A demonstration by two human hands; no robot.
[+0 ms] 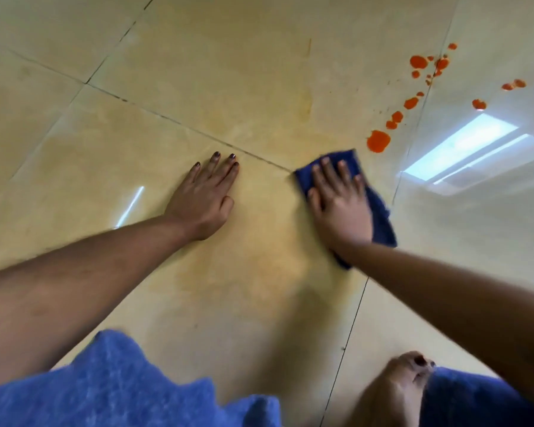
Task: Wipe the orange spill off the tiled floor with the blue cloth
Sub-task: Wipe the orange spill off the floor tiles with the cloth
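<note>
We press our right hand (339,201), fingers straight and flat, on the blue cloth (379,217) lying on the tiled floor (198,72). The orange spill (378,140) sits just beyond the cloth at 1 o'clock, drops trailing farther that way. Our left hand (204,195) rests spread flat at 9 o'clock.

Glossy beige tiled floor (228,72) with dark grout lines.
On it lie orange spill (378,141) drops, a blue cloth (379,217) under the right hand (339,208), and the flat left hand (204,198).
</note>
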